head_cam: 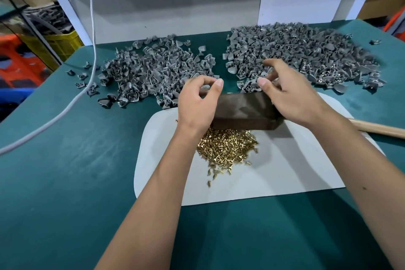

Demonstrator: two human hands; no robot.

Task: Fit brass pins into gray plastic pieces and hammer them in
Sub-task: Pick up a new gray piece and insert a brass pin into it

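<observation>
In the head view, your left hand (198,103) hovers over the left end of the dark block (243,112). Its fingers are curled, and the thumb tip nearly meets the forefinger tip; I cannot tell if something small is pinched between them. Your right hand (291,94) is above the right end of the block, with the fingers spread and bent and the thumb tip close to the block's far edge; I cannot tell if it touches.

The brass pins (228,149) lie in a loose heap on the white mat (295,171), just below your left wrist and on the near side of the block. They point in all directions, so the heap has no common axis. I judge them small, stiff, smooth and light, so they will roll and slip; take one by its shaft between thumb and forefinger.

The gray plastic pieces lie in two piles beyond your fingertips: the left pile (149,72) and the right pile (306,55), again with mixed orientation. They look light and rigid; hold one by its curved shell, with the hole upward.

The block's long axis runs left to right between your hands. A wooden handle (379,129) sticks out to the right, behind your right wrist.
</observation>
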